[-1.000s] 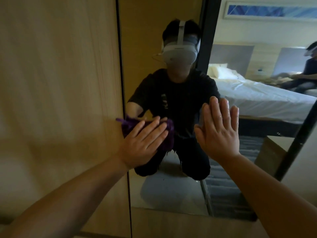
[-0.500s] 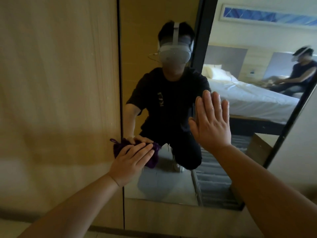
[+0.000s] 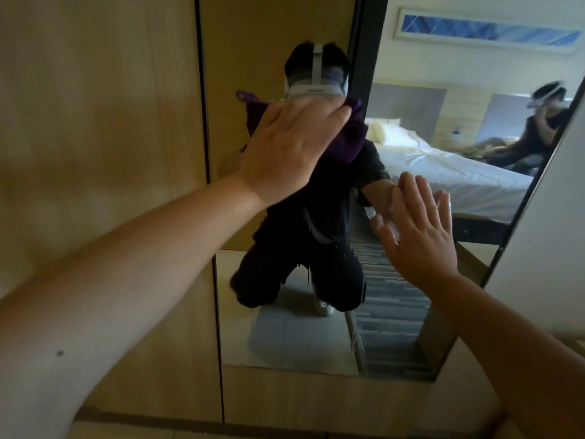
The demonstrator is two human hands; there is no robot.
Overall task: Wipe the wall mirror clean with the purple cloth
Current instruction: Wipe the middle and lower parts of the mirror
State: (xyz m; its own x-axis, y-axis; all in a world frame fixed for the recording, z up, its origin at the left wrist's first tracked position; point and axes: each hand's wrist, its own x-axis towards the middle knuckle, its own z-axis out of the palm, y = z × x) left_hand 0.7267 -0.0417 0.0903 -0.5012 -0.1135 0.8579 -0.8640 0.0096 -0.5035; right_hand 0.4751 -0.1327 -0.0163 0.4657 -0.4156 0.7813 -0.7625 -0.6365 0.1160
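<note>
Wood-grain panelling runs along the wall on the near left, and set into it just to the right is the wall mirror (image 3: pixel 285 337), a tall sheet of glass with its bottom edge low on the wall. Nearest me are the person's two bare forearms reaching toward it. Their left hand (image 3: pixel 285 150) lies spread with fingers straight, pressing the purple cloth (image 3: pixel 345 137) flat against the upper part of the glass, the cloth bunched under the palm and sticking out beyond the fingertips. Their right hand (image 3: pixel 418 229) is open too, fingers straight and together, palm resting on the glass lower down and to the right, holding nothing. I judge the wiping is mid-stroke; the next move seems to call for steady pressure while sweeping the cloth over the rest of the pane, and lifting the bracing palm so it leaves no print. Farther off, reflected, a white bed (image 3: pixel 449 172) and a blue framed picture (image 3: pixel 487 31) show. No writing or brand is legible anywhere.
</note>
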